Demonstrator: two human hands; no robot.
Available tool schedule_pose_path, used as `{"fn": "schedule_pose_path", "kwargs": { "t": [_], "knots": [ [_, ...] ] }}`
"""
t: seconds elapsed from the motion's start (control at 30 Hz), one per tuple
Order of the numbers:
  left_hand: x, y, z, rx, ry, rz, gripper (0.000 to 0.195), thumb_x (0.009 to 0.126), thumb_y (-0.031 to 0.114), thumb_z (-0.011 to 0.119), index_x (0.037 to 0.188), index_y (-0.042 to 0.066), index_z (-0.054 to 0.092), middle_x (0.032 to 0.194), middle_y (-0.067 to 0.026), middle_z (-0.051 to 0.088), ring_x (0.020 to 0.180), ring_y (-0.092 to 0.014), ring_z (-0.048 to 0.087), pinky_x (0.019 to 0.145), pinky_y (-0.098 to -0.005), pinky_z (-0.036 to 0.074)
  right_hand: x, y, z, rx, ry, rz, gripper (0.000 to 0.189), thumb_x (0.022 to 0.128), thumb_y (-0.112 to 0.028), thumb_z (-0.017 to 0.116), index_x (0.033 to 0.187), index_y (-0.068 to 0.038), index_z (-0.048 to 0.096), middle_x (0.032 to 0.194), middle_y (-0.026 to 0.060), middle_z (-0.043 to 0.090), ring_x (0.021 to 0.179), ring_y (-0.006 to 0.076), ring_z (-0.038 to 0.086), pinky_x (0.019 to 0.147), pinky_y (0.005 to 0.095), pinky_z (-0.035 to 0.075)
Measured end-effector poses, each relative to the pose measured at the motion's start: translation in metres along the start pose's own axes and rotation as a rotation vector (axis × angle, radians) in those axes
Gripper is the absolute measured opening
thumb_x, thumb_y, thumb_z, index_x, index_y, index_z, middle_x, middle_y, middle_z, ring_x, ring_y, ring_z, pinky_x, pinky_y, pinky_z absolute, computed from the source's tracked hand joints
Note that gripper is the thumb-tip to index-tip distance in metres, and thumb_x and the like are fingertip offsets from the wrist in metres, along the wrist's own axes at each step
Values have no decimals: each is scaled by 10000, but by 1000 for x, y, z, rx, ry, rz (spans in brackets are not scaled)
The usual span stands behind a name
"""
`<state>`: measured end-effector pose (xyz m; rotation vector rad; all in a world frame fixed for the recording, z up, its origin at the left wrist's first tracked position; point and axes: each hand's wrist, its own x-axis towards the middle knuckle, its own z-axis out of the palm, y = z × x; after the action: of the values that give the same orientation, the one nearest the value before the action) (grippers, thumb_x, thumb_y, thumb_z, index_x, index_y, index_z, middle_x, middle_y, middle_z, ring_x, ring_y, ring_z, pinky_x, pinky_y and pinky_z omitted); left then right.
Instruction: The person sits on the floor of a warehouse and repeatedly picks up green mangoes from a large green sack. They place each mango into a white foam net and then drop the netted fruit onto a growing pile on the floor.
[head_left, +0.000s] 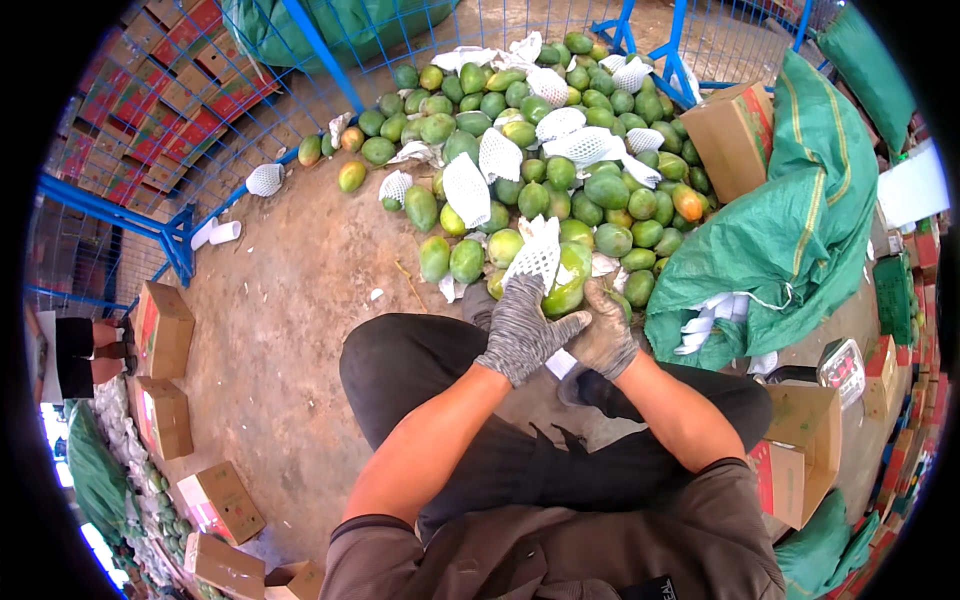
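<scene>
Both hands wear grey knit gloves. My left hand (528, 328) is at a white foam net sleeve (537, 251), its fingertips at the sleeve's lower end. Close beside it, my right hand (604, 330) touches the lower right side of a green papaya (568, 279); the thumbs nearly meet just below the fruit. Which hand bears the papaya's weight cannot be told. Just beyond lies a large pile of green papayas (533, 199), a few turning orange, with more white foam net sleeves (466, 190) lying on and around them.
A blue wire fence (322, 52) stands behind the pile. At right are a closed cardboard box (727, 139), a green woven sack (757, 247) holding white foam sleeves, and an open carton (814, 442). More cartons (163, 330) line the left, where another person stands at the far edge.
</scene>
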<state>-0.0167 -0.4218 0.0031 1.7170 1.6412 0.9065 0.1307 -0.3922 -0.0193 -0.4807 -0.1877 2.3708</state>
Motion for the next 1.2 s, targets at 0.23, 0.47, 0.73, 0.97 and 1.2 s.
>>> {"fn": "schedule_pose_path", "kwargs": {
  "t": [0.23, 0.47, 0.73, 0.97, 1.2],
  "knots": [
    [-23, 29, -26, -635, 49, -38, 688, 738, 291, 777, 1284, -10, 483, 1232, -181, 555, 1128, -296, 555, 983, -410, 444, -40, -4, 10, -409, 100, -54, 608, 855, -538, 626, 1266, -105, 512, 1148, 61, 603, 1036, 214, 600, 906, 404, 498],
    [-20, 31, -58, -1976, 13, -452, 597, 860, 455, 527, 1331, 92, 484, 1327, -122, 538, 1241, -297, 508, 1046, -492, 415, -58, -10, 17, -330, 326, -105, 469, 968, -482, 486, 1097, -39, 567, 940, 70, 641, 813, 206, 633, 756, 368, 537],
    [-20, 33, -64, -2069, -30, -488, 636, 851, 508, 513, 1357, 126, 456, 1340, -114, 515, 1234, -311, 502, 1010, -535, 426, -56, 12, 36, -418, 195, -136, 458, 967, -465, 501, 1149, -50, 567, 1032, 68, 630, 859, 190, 610, 732, 352, 508],
    [-18, 28, -50, -1706, 34, -275, 611, 837, 426, 611, 1318, 74, 481, 1304, -127, 546, 1202, -295, 538, 985, -483, 466, -63, 7, 43, -600, 244, -276, 494, 945, -467, 544, 1193, -39, 548, 1057, 79, 643, 839, 156, 621, 735, 301, 518],
    [-27, 25, -26, -127, -3, 441, 770, 689, 414, 823, 1300, 66, 508, 1293, -164, 502, 1228, -339, 470, 1046, -456, 350, -54, 8, 50, -523, 197, -453, 547, 891, -445, 643, 1223, -25, 529, 1140, 64, 589, 1064, 145, 548, 947, 319, 450]
  ]
}}
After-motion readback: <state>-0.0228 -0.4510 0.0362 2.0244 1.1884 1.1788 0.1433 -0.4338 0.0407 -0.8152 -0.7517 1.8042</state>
